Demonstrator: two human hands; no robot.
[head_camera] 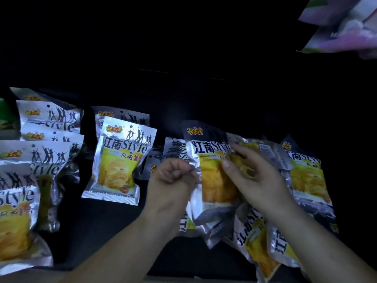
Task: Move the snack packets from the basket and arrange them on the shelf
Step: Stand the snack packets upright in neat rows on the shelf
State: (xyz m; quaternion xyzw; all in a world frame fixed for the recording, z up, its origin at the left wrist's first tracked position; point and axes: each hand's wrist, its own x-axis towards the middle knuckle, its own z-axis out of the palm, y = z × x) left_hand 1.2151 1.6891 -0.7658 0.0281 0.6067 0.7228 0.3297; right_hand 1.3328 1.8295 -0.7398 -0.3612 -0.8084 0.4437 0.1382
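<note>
Dark shelf (114,221) carried tidy stacks (47,127) on the left and a loose pile (255,235) on the right. Held packet (212,180) stood mid-shelf, right hand (255,174) gripping its face, left hand (173,176) pinching its edge. Risk: slick foil could slip and topple into the pile on release.

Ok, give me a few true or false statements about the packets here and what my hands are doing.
1. The left hand is curled at the edge of the centre packet. True.
2. The right hand hangs clear of every packet. False: it lies on the centre packet.
3. The nearest packet left of the hands is red. False: it is silver and yellow.
4. Purple packets show at the top right. True.
</note>
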